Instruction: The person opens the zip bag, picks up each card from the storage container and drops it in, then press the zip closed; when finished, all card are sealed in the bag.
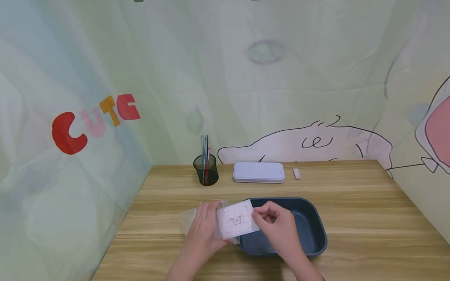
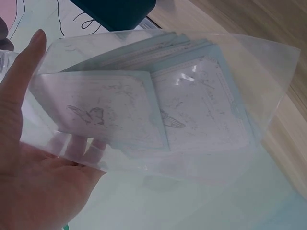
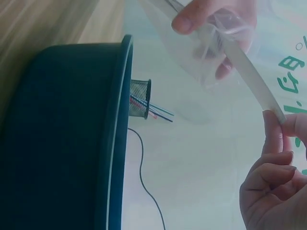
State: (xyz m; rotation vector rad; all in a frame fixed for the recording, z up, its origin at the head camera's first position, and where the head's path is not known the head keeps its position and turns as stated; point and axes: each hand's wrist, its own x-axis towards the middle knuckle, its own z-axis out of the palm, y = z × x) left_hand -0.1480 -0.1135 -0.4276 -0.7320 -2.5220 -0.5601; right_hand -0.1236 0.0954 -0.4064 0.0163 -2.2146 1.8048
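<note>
My left hand [image 1: 203, 230] grips a clear plastic bag [image 1: 188, 219] left of the dark blue tray. Inside the bag, the left wrist view shows several flat cards [image 2: 201, 100] with pale blue edges and butterfly prints, fanned over each other. Thumb and fingers of that hand lie on opposite sides of the bag. My right hand [image 1: 279, 226] pinches the edge of a white butterfly card [image 1: 239, 219], which sticks partly out of the bag. In the right wrist view this card or thin stack [image 3: 252, 79] is seen edge-on, slightly bent; whether it is one card cannot be told.
The dark blue tray [image 1: 306, 238] stands under and beside the right hand. Farther back are a black mesh cup [image 1: 206, 177] with pencils, a white case [image 1: 258, 171] and a small whitish block [image 1: 297, 173]. A printed curtain [image 1: 225, 86] hangs behind the wooden table [image 1: 365, 218].
</note>
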